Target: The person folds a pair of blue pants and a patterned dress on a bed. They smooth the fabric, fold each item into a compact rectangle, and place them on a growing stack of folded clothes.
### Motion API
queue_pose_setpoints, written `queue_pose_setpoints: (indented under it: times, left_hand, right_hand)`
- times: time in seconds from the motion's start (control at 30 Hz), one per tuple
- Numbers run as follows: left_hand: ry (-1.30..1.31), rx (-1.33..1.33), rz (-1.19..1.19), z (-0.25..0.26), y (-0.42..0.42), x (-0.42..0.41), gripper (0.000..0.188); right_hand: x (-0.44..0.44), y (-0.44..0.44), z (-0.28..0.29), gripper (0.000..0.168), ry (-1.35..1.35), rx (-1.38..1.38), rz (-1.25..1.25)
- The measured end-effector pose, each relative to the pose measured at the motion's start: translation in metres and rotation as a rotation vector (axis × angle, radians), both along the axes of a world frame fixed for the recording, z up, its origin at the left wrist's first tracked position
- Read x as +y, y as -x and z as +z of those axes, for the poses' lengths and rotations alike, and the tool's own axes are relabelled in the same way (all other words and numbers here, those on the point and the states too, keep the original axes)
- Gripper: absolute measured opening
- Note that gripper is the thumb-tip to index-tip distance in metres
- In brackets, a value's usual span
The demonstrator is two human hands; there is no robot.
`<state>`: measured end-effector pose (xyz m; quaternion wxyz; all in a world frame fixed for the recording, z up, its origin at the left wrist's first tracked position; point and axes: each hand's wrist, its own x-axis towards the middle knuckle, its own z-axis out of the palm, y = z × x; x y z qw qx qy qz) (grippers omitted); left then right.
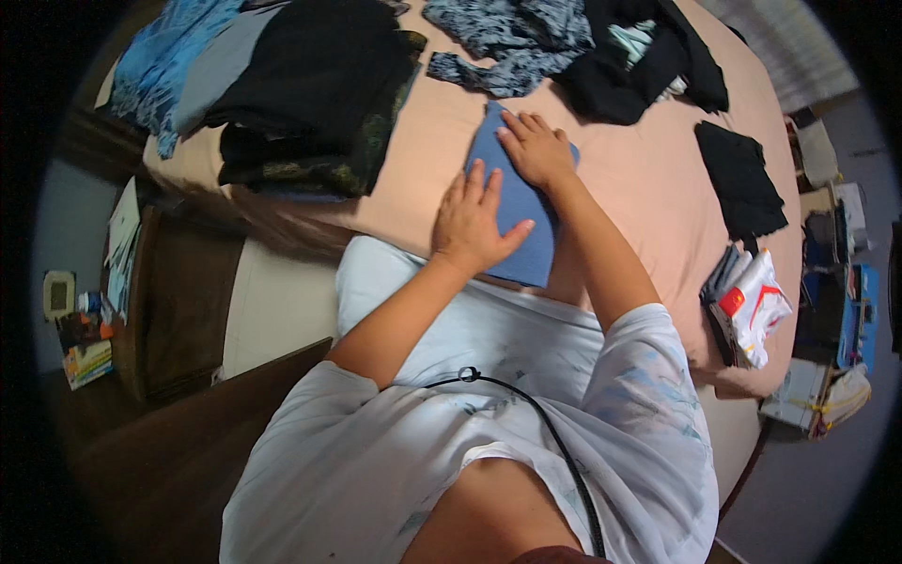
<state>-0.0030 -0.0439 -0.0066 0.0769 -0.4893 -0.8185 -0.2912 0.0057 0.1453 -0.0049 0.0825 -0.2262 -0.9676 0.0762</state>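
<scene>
A folded blue cloth garment (525,225) lies on the peach bed sheet (634,190) right before me. My left hand (473,222) rests flat with spread fingers on the garment's left edge, its thumb reaching across the fabric. Farther up, my right hand (539,148) presses palm down on the upper right part of the same garment. Neither hand grips anything. Just beyond the garment's far end lies a crumpled black and grey-blue patterned garment (514,42).
Stacked dark clothes (310,77) lie at left beside a blue patterned garment (151,70). Crumpled black clothing (620,84) is at the far side. A folded black garment (740,180) and folded white clothing (754,303) lie at right. A wooden edge (211,416) stands at lower left.
</scene>
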Motion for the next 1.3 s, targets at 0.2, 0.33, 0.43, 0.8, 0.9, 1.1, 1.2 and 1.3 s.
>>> queue_pose_setpoints:
  times: [0.2, 0.33, 0.43, 0.8, 0.9, 1.1, 1.2, 1.3]
  left_hand:
    - [-0.046, 0.003, -0.039, 0.002, 0.002, 0.003, 0.076]
    - [-0.087, -0.001, -0.030, -0.001, 0.004, -0.003, 0.075]
    - [-0.130, -0.057, 0.012, -0.015, 0.011, -0.003, 0.075]
    - [-0.078, -1.407, -0.071, 0.004, 0.050, 0.027, 0.071]
    - [-0.030, -1.296, -0.052, -0.011, 0.055, 0.038, 0.073]
    - [-0.147, -0.969, 0.030, -0.030, 0.060, 0.055, 0.070]
    - [-0.186, -0.911, 0.003, 0.019, 0.044, 0.049, 0.065]
    - [-0.107, -0.861, 0.002, 0.056, 0.051, 0.047, 0.060]
  right_hand:
    - [0.012, -0.004, -0.004, 0.038, -0.109, 0.191, -0.162]
    - [0.004, -0.010, -0.004, 0.043, -0.217, 0.491, -0.238]
    - [-0.014, -0.034, -0.006, 0.064, -0.151, 0.528, -0.444]
    - [-0.075, -0.133, -0.016, 0.061, 1.741, 0.782, -0.405]
    - [-0.079, -0.128, -0.009, 0.057, 1.653, 0.779, -0.372]
    - [-0.074, -0.124, -0.009, 0.049, 1.576, 0.863, -0.336]
    - [-0.067, -0.129, 0.002, 0.048, 1.554, 0.931, -0.268]
    - [-0.062, -0.119, 0.005, 0.049, 1.517, 0.934, -0.301]
